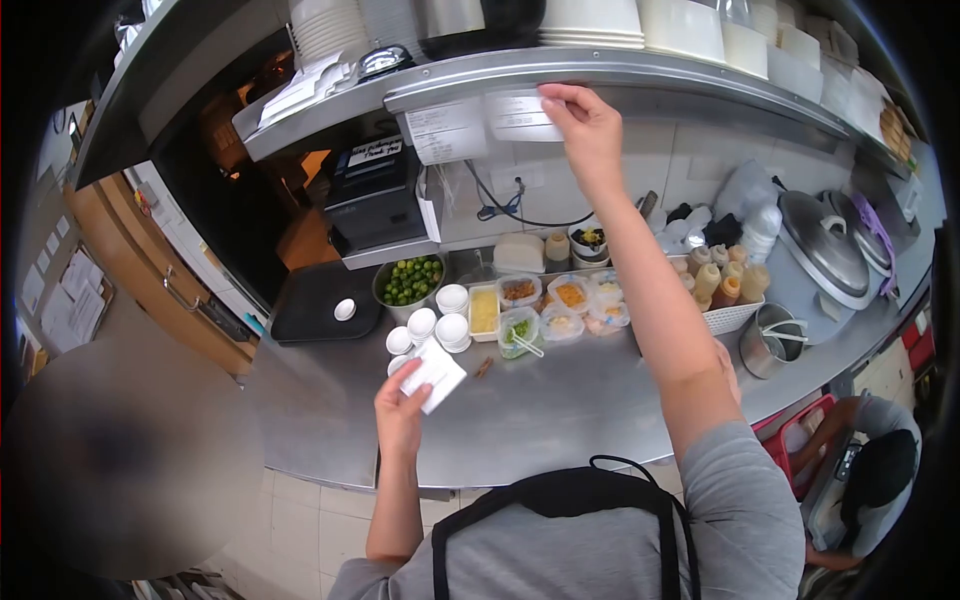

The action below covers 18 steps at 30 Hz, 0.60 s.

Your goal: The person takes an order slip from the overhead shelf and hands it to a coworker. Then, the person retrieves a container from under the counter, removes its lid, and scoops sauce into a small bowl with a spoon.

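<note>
My right hand (582, 125) is raised to the shelf's metal front rail (450, 88), its fingers pinched on the right end of a white paper slip (522, 117) that hangs from the rail. Just left of that slip hangs a larger printed receipt (445, 132). Lower down, my left hand (400, 405) grips another small white paper (434, 376) between thumb and fingers, above the steel counter and in front of the stacked white cups (453, 331).
A black printer (378, 205) stands at the left. Along the counter are a bowl of green limes (410, 281), containers of toppings (570, 293), sauce bottles (708, 284) and a metal pot (768, 345). Another person (880, 470) is at the lower right.
</note>
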### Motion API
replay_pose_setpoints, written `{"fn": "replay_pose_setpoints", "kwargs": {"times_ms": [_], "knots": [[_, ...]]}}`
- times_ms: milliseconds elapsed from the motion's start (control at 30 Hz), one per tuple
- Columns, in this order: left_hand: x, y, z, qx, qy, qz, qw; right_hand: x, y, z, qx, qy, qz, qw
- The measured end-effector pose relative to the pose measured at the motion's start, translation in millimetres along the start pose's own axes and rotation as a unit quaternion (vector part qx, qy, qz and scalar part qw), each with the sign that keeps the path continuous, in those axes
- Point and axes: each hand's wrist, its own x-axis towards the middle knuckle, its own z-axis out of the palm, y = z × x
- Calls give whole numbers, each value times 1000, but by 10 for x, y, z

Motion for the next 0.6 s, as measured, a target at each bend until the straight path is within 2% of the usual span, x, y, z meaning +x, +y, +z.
{"fn": "replay_pose_setpoints", "kwargs": {"times_ms": [33, 100, 167, 233, 267, 300, 333, 400, 467, 500, 567, 600], "knots": [[-58, -61, 1, 1, -3, 0, 1000, -12, -4, -12, -1, 3, -1, 1000], [-125, -176, 31, -13, -8, -14, 1000, -150, -21, -69, -96, 52, -140, 984], [-165, -245, 83, -12, -13, -33, 999, -516, -65, -259, -257, 56, -174, 949], [-187, -323, 117, -13, -22, -59, 998, -1113, 19, -428, -198, -44, -39, 978], [-192, -356, 153, -16, -19, -59, 998, -1469, 178, -520, -206, -108, 2, 973], [-202, -403, 209, 2, -37, -71, 997, -1776, 41, -523, -177, -172, 117, 962], [-191, -447, 278, 22, -55, -79, 995, -2145, 234, -601, -165, -214, 95, 958], [-238, -589, 398, 40, -68, -91, 993, -2703, 142, -611, -14, -213, 327, 921], [-286, -655, 534, 87, -146, -150, 974, -3053, 108, -590, 103, -162, 421, 887], [-310, -678, 571, 111, -161, -144, 970, -3165, 115, -597, 112, -185, 429, 877], [-300, -698, 615, 135, -125, -100, 978, -3267, 194, -609, 135, -146, 431, 880], [-291, -700, 608, 166, -119, -67, 977, -3301, 219, -640, 146, -182, 438, 868]]}}
